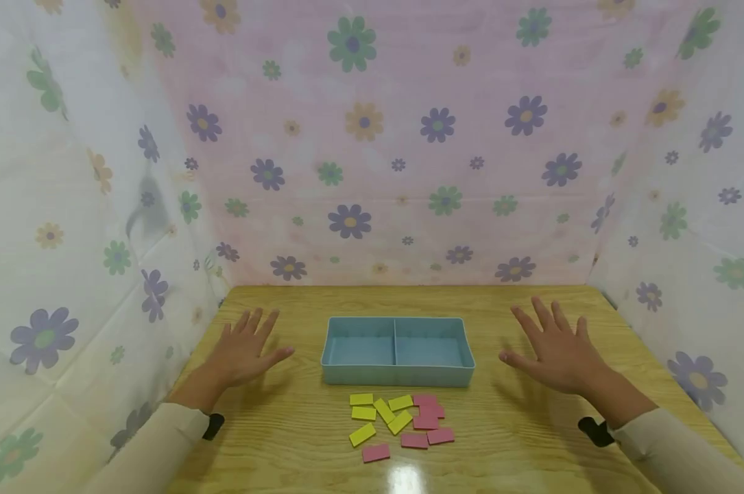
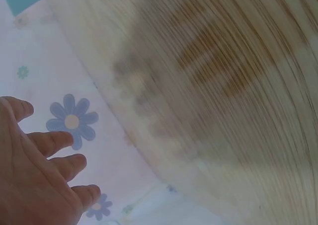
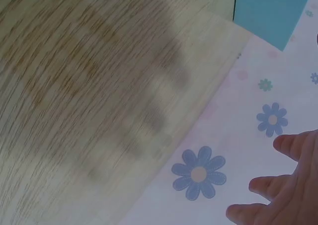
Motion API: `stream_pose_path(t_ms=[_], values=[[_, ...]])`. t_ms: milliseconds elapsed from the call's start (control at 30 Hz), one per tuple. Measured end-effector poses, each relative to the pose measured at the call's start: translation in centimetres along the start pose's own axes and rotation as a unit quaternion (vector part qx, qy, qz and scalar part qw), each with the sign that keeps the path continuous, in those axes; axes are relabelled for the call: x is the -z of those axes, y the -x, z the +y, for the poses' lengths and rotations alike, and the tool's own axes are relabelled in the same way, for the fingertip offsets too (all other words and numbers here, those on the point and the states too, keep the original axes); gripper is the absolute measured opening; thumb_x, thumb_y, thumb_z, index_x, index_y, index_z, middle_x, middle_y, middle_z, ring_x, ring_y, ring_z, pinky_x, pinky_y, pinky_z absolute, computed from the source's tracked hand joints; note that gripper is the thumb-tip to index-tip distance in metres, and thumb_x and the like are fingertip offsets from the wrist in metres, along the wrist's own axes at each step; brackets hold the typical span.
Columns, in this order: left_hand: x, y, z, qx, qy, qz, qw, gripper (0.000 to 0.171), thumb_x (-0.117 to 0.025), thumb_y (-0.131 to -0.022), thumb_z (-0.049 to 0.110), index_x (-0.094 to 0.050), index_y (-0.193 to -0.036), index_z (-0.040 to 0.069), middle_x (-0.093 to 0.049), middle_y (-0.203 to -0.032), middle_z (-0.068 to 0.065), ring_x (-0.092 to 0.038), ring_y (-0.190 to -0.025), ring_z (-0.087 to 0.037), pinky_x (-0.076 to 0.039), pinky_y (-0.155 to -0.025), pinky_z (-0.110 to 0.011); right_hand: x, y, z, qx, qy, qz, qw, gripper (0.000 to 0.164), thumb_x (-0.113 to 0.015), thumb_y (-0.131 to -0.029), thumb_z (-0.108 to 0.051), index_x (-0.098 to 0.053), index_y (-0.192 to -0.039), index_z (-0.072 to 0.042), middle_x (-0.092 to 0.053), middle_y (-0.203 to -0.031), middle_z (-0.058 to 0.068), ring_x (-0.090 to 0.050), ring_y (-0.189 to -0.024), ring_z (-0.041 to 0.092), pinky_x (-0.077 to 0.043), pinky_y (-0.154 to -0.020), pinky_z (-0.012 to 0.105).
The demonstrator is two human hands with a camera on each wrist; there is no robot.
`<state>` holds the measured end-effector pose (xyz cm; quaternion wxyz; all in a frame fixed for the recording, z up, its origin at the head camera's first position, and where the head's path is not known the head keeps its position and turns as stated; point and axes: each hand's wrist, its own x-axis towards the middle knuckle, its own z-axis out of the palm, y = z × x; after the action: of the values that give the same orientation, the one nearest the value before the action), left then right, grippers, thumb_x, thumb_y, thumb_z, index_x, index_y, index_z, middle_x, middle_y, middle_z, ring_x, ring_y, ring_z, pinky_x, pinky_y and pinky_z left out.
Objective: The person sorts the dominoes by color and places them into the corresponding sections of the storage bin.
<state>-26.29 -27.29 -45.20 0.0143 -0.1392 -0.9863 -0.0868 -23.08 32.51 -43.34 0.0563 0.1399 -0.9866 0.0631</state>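
A light blue tray (image 1: 398, 375) with two compartments stands at the middle of the table, and both compartments look bare inside. Nearer the front edge lie several yellow blocks (image 1: 363, 414) and several pink blocks (image 1: 414, 441), flat and loosely scattered, some pink ones overlapping. To the left of the tray, my left hand (image 1: 241, 353) is held with fingers spread, holding nothing. My right hand (image 1: 559, 353) is likewise spread on the tray's right side, apart from it. Both wrist views show fingers extended, with hand shadows on the wood.
The wood-grain table (image 1: 273, 439) is enclosed by flowered cloth (image 1: 402, 137) at the back and on both sides. A bright light reflection shows at the table's front. Dark bands sit on both wrists, by the pale sleeves (image 1: 680, 453).
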Motion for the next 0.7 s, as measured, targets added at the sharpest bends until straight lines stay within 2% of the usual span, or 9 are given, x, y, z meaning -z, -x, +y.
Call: stream_pose_path(t_ms=[167, 300, 400, 533, 700], values=[[-0.7, -0.5, 0.6, -0.003, 0.089, -0.001, 0.9960, 0.095, -0.039, -0.099, 0.077, -0.009, -0.169, 0.019, -0.017, -0.170, -0.024, -0.019, -0.155, -0.051, -0.018, -0.120, -0.074, -0.4, 0.0, -0.4, 0.011, -0.039, -0.001, 0.999, 0.100, -0.052, -0.097, -0.073, -0.013, -0.168, -0.015, -0.014, -0.167, 0.033, -0.028, -0.142, 0.065, -0.030, -0.100, 0.085], [-1.1, -0.8, 1.3, 0.002, 0.173, -0.010, 0.9849, 0.094, -0.042, -0.100, 0.074, -0.006, -0.169, 0.020, -0.017, -0.172, -0.020, -0.020, -0.155, -0.050, -0.023, -0.117, -0.075, -0.5, 0.0, -0.9, 0.027, -0.062, 0.007, 0.998, 0.097, -0.054, -0.097, -0.070, -0.021, -0.166, -0.009, -0.028, -0.162, 0.032, -0.039, -0.138, 0.060, -0.042, -0.097, 0.077], [-1.3, -1.1, 1.9, 0.000, 0.219, -0.012, 0.9756, 0.093, -0.047, -0.101, 0.070, -0.006, -0.169, 0.019, -0.015, -0.173, -0.016, -0.019, -0.156, -0.047, -0.021, -0.119, -0.074, -0.5, -0.1, -1.3, 0.038, -0.064, 0.018, 0.997, 0.094, -0.056, -0.098, -0.068, -0.029, -0.162, -0.005, -0.037, -0.158, 0.030, -0.044, -0.135, 0.056, -0.043, -0.099, 0.074], [-1.6, -1.4, 2.7, -0.003, 0.255, -0.006, 0.9668, 0.093, -0.053, -0.100, 0.065, -0.010, -0.168, 0.018, -0.018, -0.172, -0.015, -0.020, -0.157, -0.044, -0.020, -0.121, -0.071, -0.5, 0.0, -1.7, 0.036, -0.070, 0.022, 0.997, 0.090, -0.056, -0.098, -0.067, -0.034, -0.160, -0.006, -0.040, -0.156, 0.028, -0.045, -0.136, 0.053, -0.043, -0.100, 0.073], [-2.2, -1.8, 3.5, -0.001, 0.279, 0.006, 0.9602, 0.091, -0.057, -0.100, 0.061, -0.014, -0.168, 0.019, -0.026, -0.169, -0.019, -0.038, -0.148, -0.046, -0.034, -0.115, -0.070, -0.6, 0.1, -2.1, 0.033, -0.084, 0.026, 0.996, 0.086, -0.055, -0.099, -0.066, -0.036, -0.159, -0.008, -0.042, -0.154, 0.026, -0.046, -0.135, 0.051, -0.045, -0.098, 0.072]])
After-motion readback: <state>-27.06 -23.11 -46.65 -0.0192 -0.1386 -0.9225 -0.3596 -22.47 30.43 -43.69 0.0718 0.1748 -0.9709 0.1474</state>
